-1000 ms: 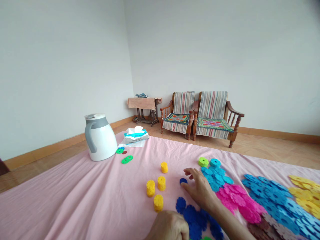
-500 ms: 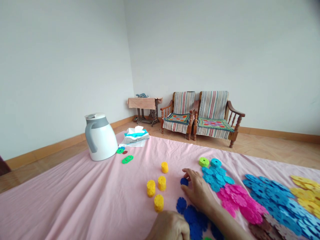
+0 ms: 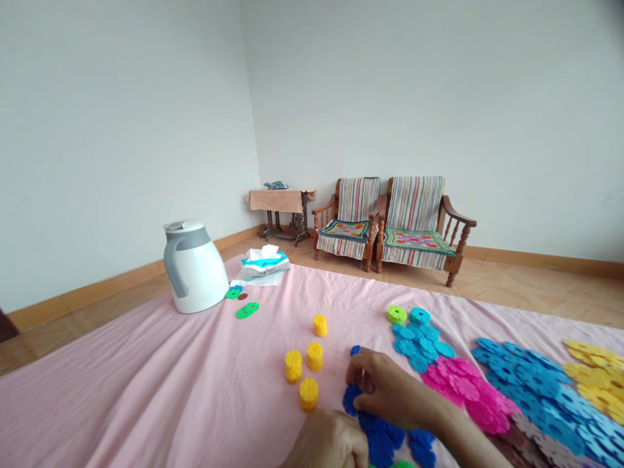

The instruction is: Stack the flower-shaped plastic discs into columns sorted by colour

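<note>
Over the pink cloth, my right hand has its fingers and thumb curled onto the edge of a dark blue snowflake disc. Another dark blue disc shows just beyond its knuckles. Beneath and beside the wrist lies a loose heap of dark blue discs. At the bottom edge, my left hand is closed; whatever its fingers hold is hidden. Several short yellow stacks of discs stand to the left of my right hand.
Flat piles of discs spread rightward: turquoise, pink, blue and yellow. A lime stack stands behind. Toward the left are a white jug, a tissue box and green discs. Two armchairs stand beyond the cloth.
My right hand has drawn back toward me from the far dark blue disc to the nearer one, its fingers curling in. My left hand has hardly moved.
</note>
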